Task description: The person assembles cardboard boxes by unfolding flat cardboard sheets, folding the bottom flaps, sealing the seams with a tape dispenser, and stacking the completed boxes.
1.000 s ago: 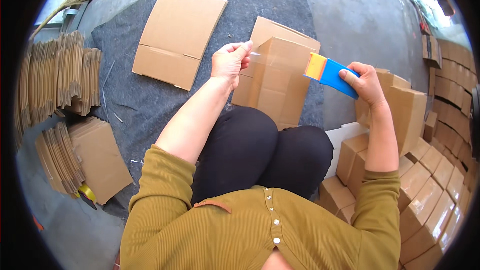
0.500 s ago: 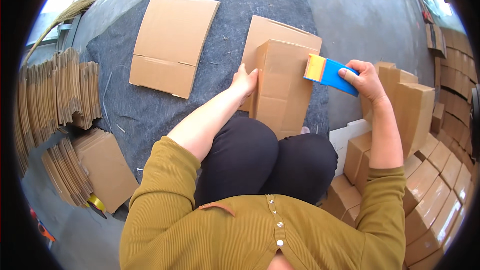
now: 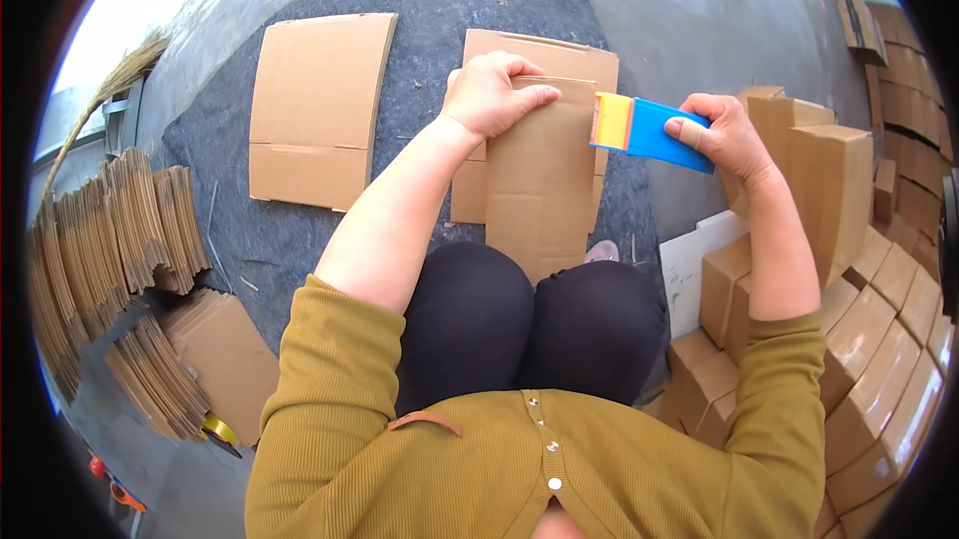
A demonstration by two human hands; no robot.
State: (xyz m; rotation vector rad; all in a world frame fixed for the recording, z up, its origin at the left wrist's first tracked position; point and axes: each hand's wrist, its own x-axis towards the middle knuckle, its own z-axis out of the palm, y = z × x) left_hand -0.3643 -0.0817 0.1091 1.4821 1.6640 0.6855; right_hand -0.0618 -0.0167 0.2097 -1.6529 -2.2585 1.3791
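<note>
The left hand (image 3: 489, 95) pinches the far edge of the carton (image 3: 539, 179), best kept steady; the right hand (image 3: 725, 139) grips the tape dispenser (image 3: 647, 129).

The left hand (image 3: 496, 96) is on the top edge of a brown box (image 3: 539, 174) near the knees (image 3: 465, 309). The right hand (image 3: 727, 139) holds a blue and yellow tool (image 3: 654, 131), its yellow end right beside the box. Flat cardboard (image 3: 312, 104) lies on the dark mat (image 3: 420, 69), and more boxes (image 3: 864, 379) are piled on the right.
</note>
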